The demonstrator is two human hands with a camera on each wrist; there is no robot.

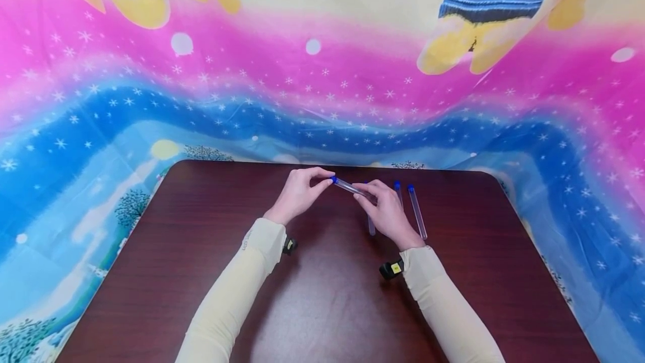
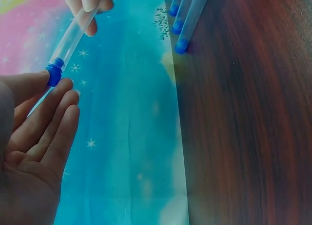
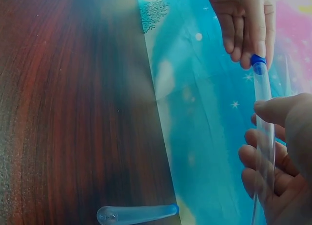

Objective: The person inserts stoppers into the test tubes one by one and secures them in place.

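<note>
My left hand (image 1: 297, 192) pinches the blue cap (image 2: 54, 75) of a clear test tube (image 3: 263, 96) between thumb and forefinger, its other fingers extended. The cap's narrower plug shows inside the tube's mouth. Around the tube's body my right hand (image 1: 385, 209) curls, thumb pressed against one side and fingers behind it. The tube is held above the table's far part, slanting down from the cap toward the right hand. On the table, near and partly behind the right hand, lie several more blue-capped test tubes (image 1: 417, 213), caps toward the far edge.
The dark wood table (image 1: 312, 307) has rounded far corners. Behind it and along its sides hangs a printed cloth (image 1: 282, 83) with snowflakes and cartoon figures. A black wrist strap device (image 1: 391, 269) sits at the right cuff, another (image 1: 289, 245) at the left.
</note>
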